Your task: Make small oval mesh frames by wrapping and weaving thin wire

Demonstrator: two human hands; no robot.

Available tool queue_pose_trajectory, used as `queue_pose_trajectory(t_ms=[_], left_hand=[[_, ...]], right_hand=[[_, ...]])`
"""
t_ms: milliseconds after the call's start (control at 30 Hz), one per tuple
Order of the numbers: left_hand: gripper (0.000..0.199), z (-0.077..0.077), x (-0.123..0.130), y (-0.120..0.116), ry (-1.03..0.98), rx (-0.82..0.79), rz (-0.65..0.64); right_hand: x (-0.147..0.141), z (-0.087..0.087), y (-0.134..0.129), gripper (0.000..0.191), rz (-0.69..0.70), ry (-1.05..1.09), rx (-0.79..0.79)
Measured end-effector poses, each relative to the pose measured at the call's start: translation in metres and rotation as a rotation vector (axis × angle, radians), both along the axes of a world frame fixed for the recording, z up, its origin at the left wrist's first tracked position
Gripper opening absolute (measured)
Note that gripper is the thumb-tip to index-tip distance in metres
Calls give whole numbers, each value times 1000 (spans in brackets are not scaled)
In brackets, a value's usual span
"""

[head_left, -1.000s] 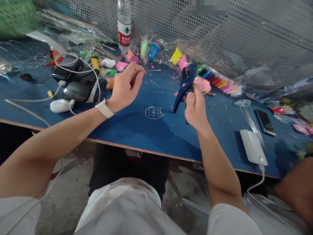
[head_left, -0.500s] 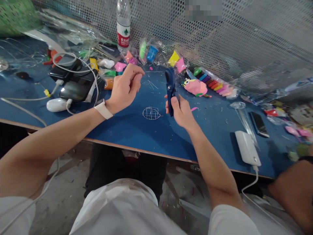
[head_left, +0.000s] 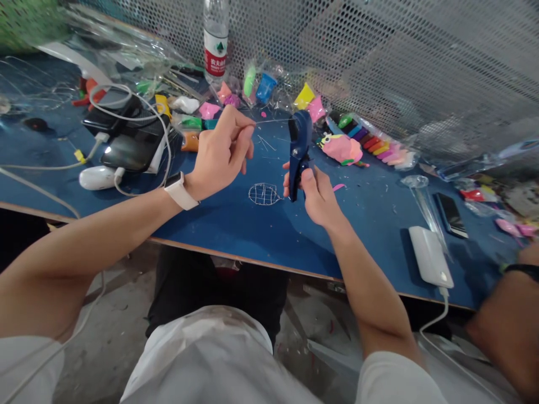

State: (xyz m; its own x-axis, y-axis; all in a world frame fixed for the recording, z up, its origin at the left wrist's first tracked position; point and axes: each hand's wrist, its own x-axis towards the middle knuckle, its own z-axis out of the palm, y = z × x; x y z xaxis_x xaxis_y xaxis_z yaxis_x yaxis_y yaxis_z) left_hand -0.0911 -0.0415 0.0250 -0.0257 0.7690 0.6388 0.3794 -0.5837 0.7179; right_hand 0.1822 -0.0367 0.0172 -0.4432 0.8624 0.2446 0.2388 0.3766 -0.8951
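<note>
Thumb and forefinger of my left hand (head_left: 224,150) pinch one end of a thin wire (head_left: 273,121). The wire runs level to the right, to the head of a dark blue hand tool (head_left: 298,148). Wrapped round the tool's handles is my right hand (head_left: 316,192), which holds it upright with the head away from me. Between and below my hands, a small oval wire grid (head_left: 263,194) lies flat on the blue table (head_left: 227,224). A few loose wire pieces (head_left: 266,143) lie beyond it.
A bottle (head_left: 216,47) and bagged clay line the back. Black devices (head_left: 133,147) with white cables lie left. On the right are a pink clay figure (head_left: 342,148), a white power bank (head_left: 430,257) and a phone (head_left: 451,214). Another person's arm (head_left: 505,325) is at the far right.
The tool's head has turned and shifted slightly, and the wire between it and my left hand now shows clearly. The whole view has shifted a little. The other person's arm has moved.
</note>
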Motion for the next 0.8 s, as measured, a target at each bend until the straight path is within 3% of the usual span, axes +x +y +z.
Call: queue_pose_trajectory(t_ms=[200,400,667,800], left_hand=[[20,-2,-1,2,11,75,-17],[28,-3,0,0,47,-32,-22],[25,-3,2,1,55,-11,-68],[27,-5,3,1,48,-109,-96]], right_hand=[[-2,1,-3,61,-20,37,4],[-4,3,-6,61,-5,28,-12],[-6,4,-9,58,3,10,-4],[-8,6,-12,61,-28,-17,-7]])
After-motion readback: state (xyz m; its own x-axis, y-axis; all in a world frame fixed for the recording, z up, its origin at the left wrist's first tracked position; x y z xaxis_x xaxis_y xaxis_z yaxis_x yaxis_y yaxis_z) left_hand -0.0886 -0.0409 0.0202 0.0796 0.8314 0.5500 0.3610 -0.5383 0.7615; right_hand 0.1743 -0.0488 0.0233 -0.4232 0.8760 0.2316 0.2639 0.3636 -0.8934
